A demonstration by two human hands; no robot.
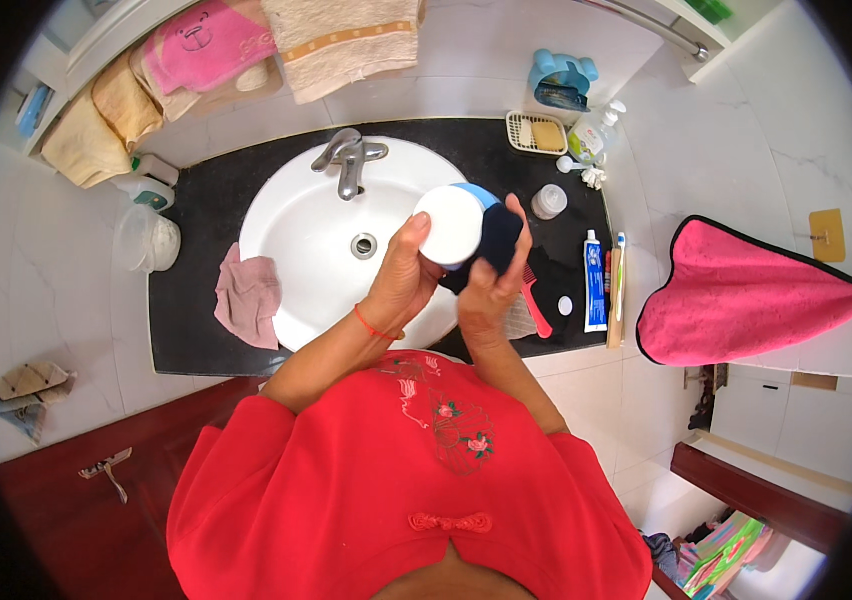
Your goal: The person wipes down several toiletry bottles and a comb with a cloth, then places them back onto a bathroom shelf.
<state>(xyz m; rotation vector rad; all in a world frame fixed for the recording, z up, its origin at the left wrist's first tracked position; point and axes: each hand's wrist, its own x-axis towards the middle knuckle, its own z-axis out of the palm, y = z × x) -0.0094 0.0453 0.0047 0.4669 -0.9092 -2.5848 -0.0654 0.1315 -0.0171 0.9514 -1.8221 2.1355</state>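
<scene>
Over the right side of the white sink (258, 215), my left hand (406, 265) grips a round jar (449, 226) with a white top and a blue side. Its white face is tilted up toward me. My right hand (491, 288) is closed on a dark navy cloth (499, 238), which lies against the jar's right side. The cloth hides part of the jar. Just right of that hand, a red comb (538, 308) rests on the black counter (201, 215) beside a grey striped cloth (519, 320).
A chrome faucet (348, 160) stands behind the basin. A pink cloth (246, 300) drapes its left rim. On the right are a toothpaste tube (594, 285), small jar (548, 202), soap dish (514, 130) and pump bottle (591, 135). A pink towel (736, 295) hangs farther right.
</scene>
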